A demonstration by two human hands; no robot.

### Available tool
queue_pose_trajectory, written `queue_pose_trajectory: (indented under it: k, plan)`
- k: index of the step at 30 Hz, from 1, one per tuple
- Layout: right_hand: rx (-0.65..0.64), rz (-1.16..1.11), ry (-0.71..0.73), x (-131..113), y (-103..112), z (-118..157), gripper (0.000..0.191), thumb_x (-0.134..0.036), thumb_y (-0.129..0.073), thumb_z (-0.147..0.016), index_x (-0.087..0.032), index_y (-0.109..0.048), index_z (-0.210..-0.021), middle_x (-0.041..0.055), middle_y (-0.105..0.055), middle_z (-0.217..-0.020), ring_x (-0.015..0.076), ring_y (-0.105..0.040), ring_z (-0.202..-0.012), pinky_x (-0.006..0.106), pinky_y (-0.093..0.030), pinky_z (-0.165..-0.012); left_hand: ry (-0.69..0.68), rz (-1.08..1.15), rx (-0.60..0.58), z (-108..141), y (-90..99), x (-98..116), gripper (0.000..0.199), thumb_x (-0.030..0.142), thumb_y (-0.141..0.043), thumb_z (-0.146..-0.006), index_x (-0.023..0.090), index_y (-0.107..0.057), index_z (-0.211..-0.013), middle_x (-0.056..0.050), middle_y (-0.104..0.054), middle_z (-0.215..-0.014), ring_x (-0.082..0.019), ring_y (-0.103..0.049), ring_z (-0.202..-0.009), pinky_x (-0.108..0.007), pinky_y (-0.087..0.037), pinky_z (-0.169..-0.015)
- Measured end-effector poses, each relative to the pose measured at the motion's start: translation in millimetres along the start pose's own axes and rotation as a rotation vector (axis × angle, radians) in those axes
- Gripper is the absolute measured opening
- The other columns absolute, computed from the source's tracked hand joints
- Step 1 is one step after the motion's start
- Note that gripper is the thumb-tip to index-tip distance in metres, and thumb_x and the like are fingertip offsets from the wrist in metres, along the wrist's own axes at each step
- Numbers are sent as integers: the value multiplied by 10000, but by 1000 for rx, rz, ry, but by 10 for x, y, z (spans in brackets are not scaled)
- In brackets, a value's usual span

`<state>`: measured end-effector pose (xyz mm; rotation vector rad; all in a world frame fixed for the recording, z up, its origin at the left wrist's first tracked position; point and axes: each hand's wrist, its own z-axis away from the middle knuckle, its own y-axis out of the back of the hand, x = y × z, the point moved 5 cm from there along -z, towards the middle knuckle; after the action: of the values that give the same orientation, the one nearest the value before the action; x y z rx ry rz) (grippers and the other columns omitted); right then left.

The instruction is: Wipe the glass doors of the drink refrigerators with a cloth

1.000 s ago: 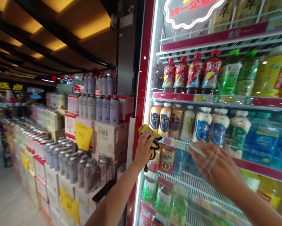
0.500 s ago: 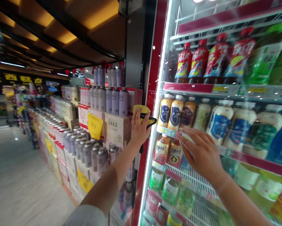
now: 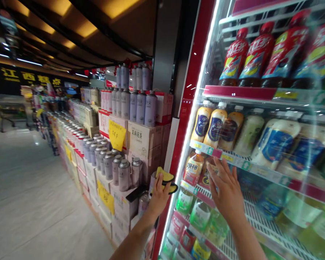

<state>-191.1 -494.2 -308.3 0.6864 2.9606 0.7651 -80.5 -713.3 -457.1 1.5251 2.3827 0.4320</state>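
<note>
My left hand [image 3: 160, 195] grips a folded yellow cloth [image 3: 165, 175] with a dark edge, beside the red frame [image 3: 175, 159] of a lit drinks cooler. To its right, my right hand [image 3: 226, 187] is raised with fingers spread and holds nothing. Its fingertips are in front of a shelf edge [image 3: 246, 165] and partly cover an orange-labelled bottle. Whether they touch the cooler's glass, I cannot tell. White-capped bottles [image 3: 215, 124] stand on the shelf just above that hand.
Red-capped bottles [image 3: 234, 56] line an upper cooler shelf. Left of the cooler, cartons [image 3: 142, 137] carry stacked purple and grey cans [image 3: 124, 175] with yellow price signs [image 3: 116, 135]. A grey floor [image 3: 43, 187] stretches along the far left.
My left hand has moved down with the cloth. My right hand has turned more upright and its fingers are spread wider. The view has shifted, so the cooler appears farther right.
</note>
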Motion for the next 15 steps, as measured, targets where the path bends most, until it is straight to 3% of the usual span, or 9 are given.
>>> queue_pose_trajectory:
  k: [3, 6, 8, 11, 13, 15]
  plan:
    - [-1, -43, -9, 38, -45, 51, 501, -118, -479, -968, -237, -551, -1449, 145, -522, -1545, 344, -368, -1512, 685, -367, -1164, 55, 29, 36, 61, 85, 59, 492, -27, -602, -765, 210, -618, -1195, -168, -397, -1578, -351, -484, -1428, -479, -587, -1035]
    - [-5, -75, -23, 71, -41, 52, 426, -161, -463, -992, -229, -602, -1388, 129, -526, -1545, 337, -374, -1510, 671, -375, -1170, 139, 108, 83, -133, 272, 171, 486, -33, -531, -768, 181, -584, -1201, -167, -422, -1546, -318, -458, -1449, -487, -547, -1088]
    - [-6, -100, -8, 79, 1, 44, 387, -197, -464, -1008, -230, -618, -1361, 124, -524, -1547, 339, -392, -1500, 662, -401, -1159, 113, 178, 164, -442, 431, 323, 463, -8, -526, -790, 181, -576, -1210, -170, -418, -1553, -309, -426, -1470, -497, -506, -1130]
    - [12, -143, 3, 109, 146, 37, 380, -233, -479, -1018, -247, -605, -1377, 115, -525, -1547, 331, -397, -1499, 595, -498, -1102, -40, 241, 269, -1148, 601, 604, 455, 45, -559, -835, 189, -568, -1267, -170, -390, -1591, -337, -345, -1514, -533, -458, -1161]
    - [39, -152, -13, 152, 284, 39, 385, -246, -489, -1020, -265, -596, -1389, 103, -528, -1546, 325, -388, -1505, 549, -546, -1057, -29, 287, 220, -1649, 573, 701, 550, 72, -575, -848, 194, -511, -1380, -174, -359, -1622, -349, -297, -1537, -568, -403, -1195]
    - [71, -139, -26, 201, 426, 58, 383, -263, -497, -1021, -279, -594, -1391, 91, -524, -1550, 328, -386, -1505, 544, -551, -1049, -8, 318, 184, -1971, 482, 750, 611, 98, -592, -865, 190, -445, -1451, -178, -339, -1643, -339, -280, -1548, -567, -369, -1219]
